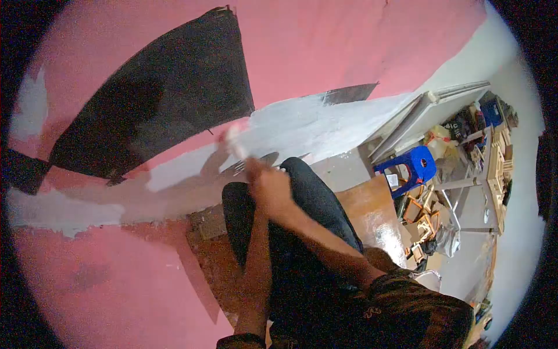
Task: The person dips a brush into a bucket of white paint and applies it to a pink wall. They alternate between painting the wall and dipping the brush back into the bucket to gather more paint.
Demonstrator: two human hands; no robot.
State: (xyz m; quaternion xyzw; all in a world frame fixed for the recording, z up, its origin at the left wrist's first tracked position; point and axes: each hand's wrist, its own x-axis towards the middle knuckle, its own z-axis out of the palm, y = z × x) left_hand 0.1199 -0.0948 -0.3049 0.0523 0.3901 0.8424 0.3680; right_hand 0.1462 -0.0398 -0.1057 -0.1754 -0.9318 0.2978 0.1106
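Note:
My right hand (276,191) is closed around a paintbrush (235,142), whose pale head is smeared by motion. The brush head overlaps the wall (308,125) near the lower edge of a black painted shape (186,87), where pink meets a whitish band. My left hand (260,210) is up against the right one in front of my knees, its fingers mostly hidden. Dark trousers (308,203) cover my bent knees just behind the hands.
At the right stands a blue plastic stool (414,166). Beside it lies a heap of small wooden frames (424,224) and bags. White panels (427,113) lean by the wall. A shiny brown board (375,212) lies on the floor near my legs.

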